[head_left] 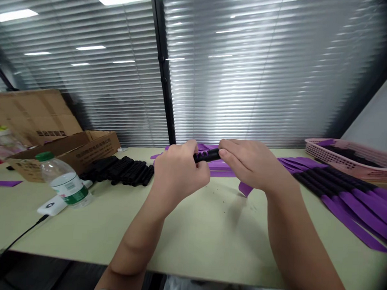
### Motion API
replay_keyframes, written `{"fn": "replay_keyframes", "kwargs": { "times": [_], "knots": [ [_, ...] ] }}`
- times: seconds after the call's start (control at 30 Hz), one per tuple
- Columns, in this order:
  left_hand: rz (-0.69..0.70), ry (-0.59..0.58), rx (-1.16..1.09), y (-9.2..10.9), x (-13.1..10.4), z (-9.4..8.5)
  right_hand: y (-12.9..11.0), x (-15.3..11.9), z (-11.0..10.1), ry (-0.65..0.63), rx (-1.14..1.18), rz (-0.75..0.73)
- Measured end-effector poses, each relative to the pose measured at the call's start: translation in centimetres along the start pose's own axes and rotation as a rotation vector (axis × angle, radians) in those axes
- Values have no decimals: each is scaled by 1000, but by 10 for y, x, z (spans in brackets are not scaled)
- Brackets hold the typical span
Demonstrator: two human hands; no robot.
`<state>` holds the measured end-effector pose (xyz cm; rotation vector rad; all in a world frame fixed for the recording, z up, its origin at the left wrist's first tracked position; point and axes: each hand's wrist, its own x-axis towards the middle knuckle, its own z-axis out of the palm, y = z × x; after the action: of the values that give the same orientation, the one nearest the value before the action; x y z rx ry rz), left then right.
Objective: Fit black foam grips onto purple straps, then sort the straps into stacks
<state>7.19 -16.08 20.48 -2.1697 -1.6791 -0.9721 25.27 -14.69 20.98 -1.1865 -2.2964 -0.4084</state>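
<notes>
Above the middle of the table, a black tube with purple showing through its slots [207, 155] spans the gap between my hands. My left hand [182, 166] has its fingers wrapped round the tube's left part. My right hand [248, 162] closes over the tube's right end, fingers pressed together. A purple strip end [245, 189] hangs below my right hand. Behind both hands lie flat purple strips [223, 167], partly hidden by them.
Black ribbed pieces [125, 170], a bottle [65, 182], a white device with a cable [52, 206] and a cardboard box [93, 151] are at left. Black-and-purple strips [348, 190] and a pink basket [365, 166] lie right. Blinds rise behind the table [208, 248].
</notes>
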Motion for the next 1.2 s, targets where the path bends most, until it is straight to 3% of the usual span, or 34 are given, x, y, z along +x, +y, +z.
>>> {"fn": "replay_keyframes", "kwargs": {
  "times": [0.8, 1.2],
  "knots": [
    [34, 1, 5, 1, 0, -2, -7, -1, -1, 51, -58, 5],
    [39, -6, 9, 2, -1, 0, -7, 0, 1, 14, -59, -5]
  ]
}}
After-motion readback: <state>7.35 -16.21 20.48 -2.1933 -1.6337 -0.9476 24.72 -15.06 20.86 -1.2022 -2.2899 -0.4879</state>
